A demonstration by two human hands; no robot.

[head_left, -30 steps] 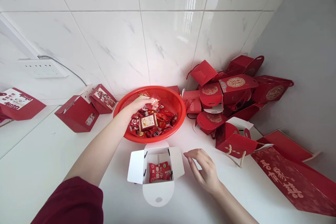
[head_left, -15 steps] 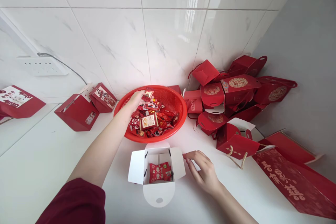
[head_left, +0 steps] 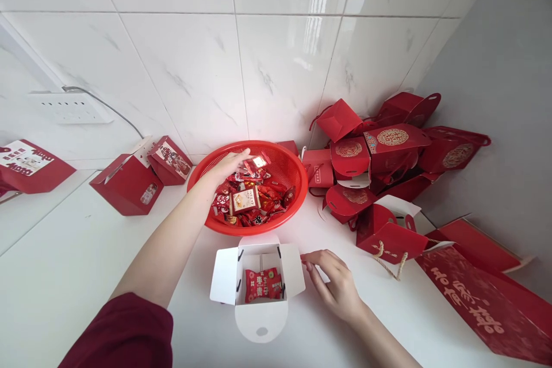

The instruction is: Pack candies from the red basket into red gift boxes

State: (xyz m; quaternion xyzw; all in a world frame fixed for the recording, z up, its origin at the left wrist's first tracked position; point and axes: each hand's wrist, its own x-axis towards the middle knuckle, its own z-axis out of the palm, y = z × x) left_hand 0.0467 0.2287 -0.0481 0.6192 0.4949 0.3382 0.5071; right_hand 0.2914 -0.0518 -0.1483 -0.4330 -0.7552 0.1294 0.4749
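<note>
Over the red basket (head_left: 297, 198) of wrapped sweets, my left hand (head_left: 230, 165) has its fingers closed on a shiny red packet (head_left: 257, 163). A cream-fronted packet (head_left: 245, 199) lies on top of the sweets below it. In front of the basket stands a small box with its white flaps (head_left: 224, 275) folded out, and a red packet (head_left: 263, 284) lies inside. My right hand (head_left: 334, 282) pinches the red outer side by the box's right flap, thumb and index finger together.
Many red gift boxes (head_left: 392, 146) are piled at the right against the wall, one with rope handles (head_left: 390, 236). A large red box (head_left: 470, 299) lies at the lower right. More red boxes (head_left: 129, 184) stand at the left, below a wall socket (head_left: 71, 108).
The packet in my left hand has moved slightly right and tilted, now catching the light. My right hand and the open box stay almost where they were.
</note>
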